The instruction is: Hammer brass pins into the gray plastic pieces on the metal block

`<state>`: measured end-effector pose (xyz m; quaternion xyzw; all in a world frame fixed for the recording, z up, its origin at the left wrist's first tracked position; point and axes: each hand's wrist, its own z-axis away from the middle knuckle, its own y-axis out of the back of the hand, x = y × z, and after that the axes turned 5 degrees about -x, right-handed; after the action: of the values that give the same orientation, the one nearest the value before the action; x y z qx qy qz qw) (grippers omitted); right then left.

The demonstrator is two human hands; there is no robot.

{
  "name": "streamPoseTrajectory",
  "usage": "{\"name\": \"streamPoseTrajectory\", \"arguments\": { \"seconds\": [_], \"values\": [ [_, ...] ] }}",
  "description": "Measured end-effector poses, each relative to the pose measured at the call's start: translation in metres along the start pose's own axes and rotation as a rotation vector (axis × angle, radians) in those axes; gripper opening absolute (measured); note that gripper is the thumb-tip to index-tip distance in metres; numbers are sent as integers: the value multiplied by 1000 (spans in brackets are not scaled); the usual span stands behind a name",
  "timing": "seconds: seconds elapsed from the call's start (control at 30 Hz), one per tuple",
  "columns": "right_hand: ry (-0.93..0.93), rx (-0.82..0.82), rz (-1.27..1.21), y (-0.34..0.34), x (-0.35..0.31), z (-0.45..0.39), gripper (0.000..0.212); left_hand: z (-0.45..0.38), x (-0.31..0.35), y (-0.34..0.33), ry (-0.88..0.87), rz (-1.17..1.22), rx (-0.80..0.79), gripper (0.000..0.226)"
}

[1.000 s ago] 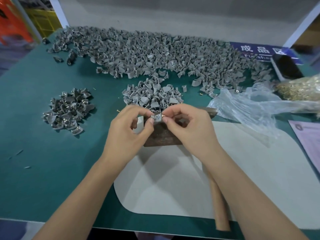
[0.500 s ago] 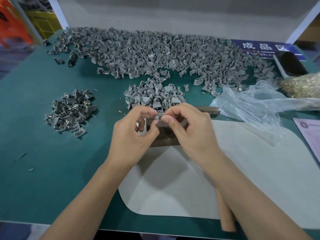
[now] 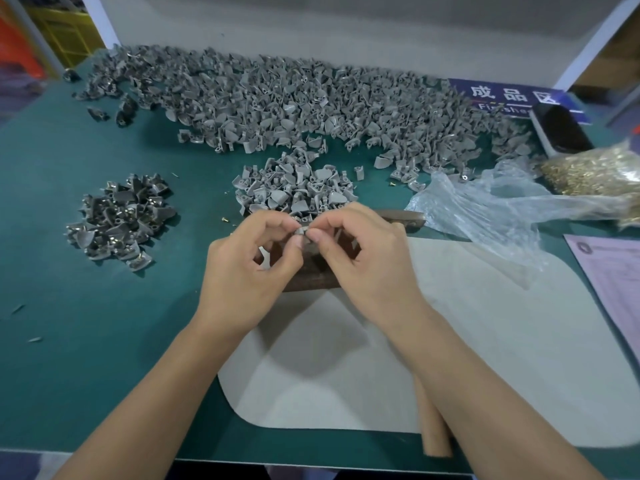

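left hand (image 3: 249, 268) + right hand (image 3: 367, 258): both pinch gray piece (image 3: 302, 232) | directly above metal block (image 3: 311, 277) | hammer handle (image 3: 433, 420) at right forearm, near mat edge

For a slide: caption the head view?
Both hands pinch a gray plastic piece over the metal block.

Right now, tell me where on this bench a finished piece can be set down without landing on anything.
Bare green mat lies left of the left hand, below the small dark pile. The pale pad is bare right of the right hand, between the plastic bag and the paper sheet. The back is crowded with the big gray heap.
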<state>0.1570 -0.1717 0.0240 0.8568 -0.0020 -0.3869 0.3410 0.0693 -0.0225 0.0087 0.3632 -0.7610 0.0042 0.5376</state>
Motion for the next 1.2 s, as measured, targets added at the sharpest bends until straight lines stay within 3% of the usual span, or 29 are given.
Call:
{"name": "streamPoseTrajectory", "arguments": {
  "seconds": [0.23,0.63,1.2],
  "values": [
    [26,14,120,2,-6,2,13,-1,-3,1,5,1,-13,14],
    [-10,5,145,2,-9,3,16,1,-4,1,-7,-21,-44,13],
    [-113,3,-132,-2,-4,2,12,5,7,-4,54,35,19,16]
  ]
}}
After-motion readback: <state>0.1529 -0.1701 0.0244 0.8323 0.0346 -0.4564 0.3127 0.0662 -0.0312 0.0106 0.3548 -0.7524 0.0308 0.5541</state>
